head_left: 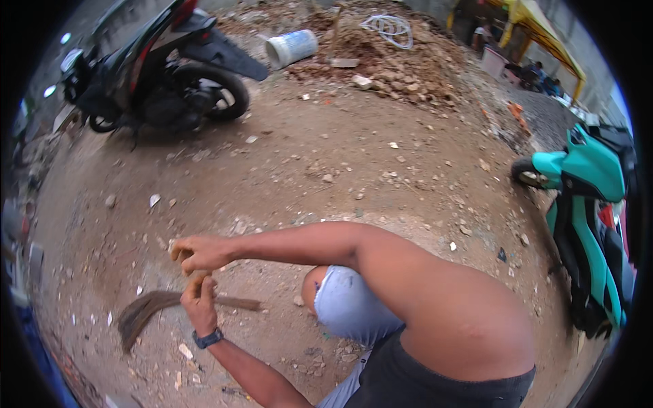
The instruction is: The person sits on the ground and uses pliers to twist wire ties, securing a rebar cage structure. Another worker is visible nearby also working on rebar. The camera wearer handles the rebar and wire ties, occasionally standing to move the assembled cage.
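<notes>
My right hand [205, 253] reaches across to the left with its fingers curled in toward the palm. Just below it is my left hand [199, 299], with a dark watch [207, 338] on the wrist. Its fingers are bent and point up toward the right hand. Any small thing between the fingertips is too small to make out. Behind my left hand lies a brown bundle of fibres like a hand broom [146, 311], flared and curved at the left and narrow at the right. It rests on the dirt, apart from the fingers as far as I can see.
A dark motorbike [163, 81] stands at the far left, a turquoise scooter [585, 190] at the right. Behind are a rubble heap [401, 75], a tipped white bucket [292, 49] and a coiled white hose [394, 30]. Stones and chips litter the ground. People sit under a yellow canopy [544, 24].
</notes>
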The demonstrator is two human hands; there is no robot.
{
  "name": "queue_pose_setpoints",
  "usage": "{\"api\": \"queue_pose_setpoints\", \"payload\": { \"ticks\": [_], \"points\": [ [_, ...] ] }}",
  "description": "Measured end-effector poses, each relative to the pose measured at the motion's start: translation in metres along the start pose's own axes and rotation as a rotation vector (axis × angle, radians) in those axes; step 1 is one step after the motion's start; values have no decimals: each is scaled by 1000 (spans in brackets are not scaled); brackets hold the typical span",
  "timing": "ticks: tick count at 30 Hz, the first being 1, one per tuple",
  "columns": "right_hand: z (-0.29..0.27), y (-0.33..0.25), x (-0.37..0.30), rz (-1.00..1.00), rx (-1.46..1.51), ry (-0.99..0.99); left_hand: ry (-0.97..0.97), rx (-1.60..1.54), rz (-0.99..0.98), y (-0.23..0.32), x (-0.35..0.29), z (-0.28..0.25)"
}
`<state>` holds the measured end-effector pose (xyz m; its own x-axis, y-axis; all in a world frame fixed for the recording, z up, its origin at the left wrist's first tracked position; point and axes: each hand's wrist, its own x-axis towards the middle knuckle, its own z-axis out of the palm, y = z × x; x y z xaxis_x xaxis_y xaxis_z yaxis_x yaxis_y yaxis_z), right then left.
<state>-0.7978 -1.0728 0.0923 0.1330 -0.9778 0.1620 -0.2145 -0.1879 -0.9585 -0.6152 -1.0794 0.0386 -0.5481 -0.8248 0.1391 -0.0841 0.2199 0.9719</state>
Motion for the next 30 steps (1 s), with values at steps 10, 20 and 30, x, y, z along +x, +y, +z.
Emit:
{"api": "queue_pose_setpoints", "payload": {
  "ticks": [10,20,30],
  "points": [
    [5,-56,52,-186,197,-93,99,350,9,93,-3,-95],
    [55,-117,28,-918,-728,-22,140,337,1,161,-54,-152],
    [98,-142,45,-1139,-893,-63,169,269,68,147,-97,-191]
  ]
}}
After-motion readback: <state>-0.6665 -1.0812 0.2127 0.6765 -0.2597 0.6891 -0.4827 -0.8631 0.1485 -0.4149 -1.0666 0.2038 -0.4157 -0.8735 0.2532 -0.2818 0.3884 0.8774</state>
